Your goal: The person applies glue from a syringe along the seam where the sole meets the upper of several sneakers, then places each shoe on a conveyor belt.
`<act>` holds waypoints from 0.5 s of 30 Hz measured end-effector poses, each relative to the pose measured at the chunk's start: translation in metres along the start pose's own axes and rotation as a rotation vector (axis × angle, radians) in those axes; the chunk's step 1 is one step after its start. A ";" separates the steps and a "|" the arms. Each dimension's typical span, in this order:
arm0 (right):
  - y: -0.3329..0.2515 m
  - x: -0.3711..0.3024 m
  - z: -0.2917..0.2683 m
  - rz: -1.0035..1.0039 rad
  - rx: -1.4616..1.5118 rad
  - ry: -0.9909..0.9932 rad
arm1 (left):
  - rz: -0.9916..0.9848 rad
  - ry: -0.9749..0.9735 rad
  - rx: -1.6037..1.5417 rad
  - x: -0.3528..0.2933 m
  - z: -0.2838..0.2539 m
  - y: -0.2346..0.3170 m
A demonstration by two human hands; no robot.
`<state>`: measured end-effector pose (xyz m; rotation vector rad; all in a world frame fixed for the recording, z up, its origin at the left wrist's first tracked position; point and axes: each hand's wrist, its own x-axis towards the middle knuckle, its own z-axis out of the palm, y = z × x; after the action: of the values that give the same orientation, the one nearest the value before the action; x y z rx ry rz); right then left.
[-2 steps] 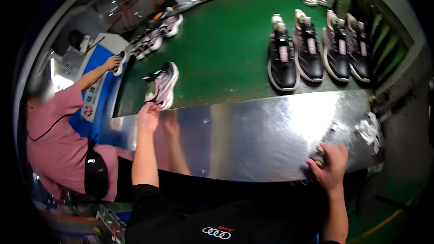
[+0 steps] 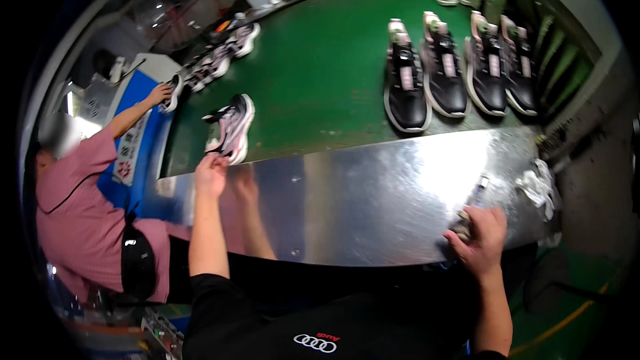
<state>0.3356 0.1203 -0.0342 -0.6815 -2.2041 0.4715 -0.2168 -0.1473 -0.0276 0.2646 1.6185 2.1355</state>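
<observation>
My left hand [image 2: 211, 172] has its fingers closed on the near end of a pink, black and white sneaker [image 2: 235, 127], which is over the near edge of the green surface. Farther right, my right hand [image 2: 481, 235] is curled above the metal strip around a small brownish object [image 2: 463, 225]. What kind of object it is stays unclear, partly covered by my fingers. Just beyond those fingers, a slim, light-coloured item [image 2: 479, 190] lies on the metal; blur hides its details.
Several black sneakers [image 2: 407, 93] stand in a row on the green belt [image 2: 313, 73], at right. A crumpled white cloth [image 2: 535, 188] lies on the metal ledge [image 2: 360, 207]. To the left, a co-worker in pink [image 2: 93, 217] touches another shoe [image 2: 172, 93]. More sneakers [image 2: 223, 60] line the far left.
The whole scene has shifted slightly left in the picture. Both hands keep their grips, and the shoes hold their places on the belt.
</observation>
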 end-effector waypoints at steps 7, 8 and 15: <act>-0.001 0.002 -0.001 -0.018 -0.113 -0.088 | 0.080 -0.121 0.181 -0.066 0.111 0.041; -0.001 0.001 -0.003 -0.012 -0.112 -0.081 | 0.096 -0.174 0.230 -0.083 0.123 0.046; -0.007 0.001 -0.003 -0.043 0.015 -0.073 | 0.040 -0.461 0.276 -0.223 0.159 0.025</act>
<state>0.3352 0.1162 -0.0279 -0.6168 -2.2765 0.4973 0.0391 -0.1169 0.0677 0.8160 1.6240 1.7027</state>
